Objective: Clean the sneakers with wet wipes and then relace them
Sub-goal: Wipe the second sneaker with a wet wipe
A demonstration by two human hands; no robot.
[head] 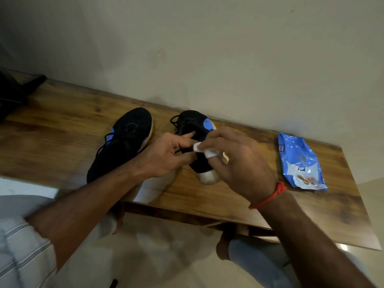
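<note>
Sneakers sit on our bench (218, 200): left sneaker (122, 142) untouched, right sneaker (195, 129) held by our left hand (166, 154); right hand (239, 163) pinches a wet wipe (204, 149). Wipes pack (301, 163) lies well right.

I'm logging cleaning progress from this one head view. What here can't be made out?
- Right sneaker: its middle is hidden by both hands.
- Wipe: mostly covered by the right hand; its dirt can't be judged.
- Left sneaker: heel hidden behind the left hand's forearm.
- Wipes pack: print too small.
</note>
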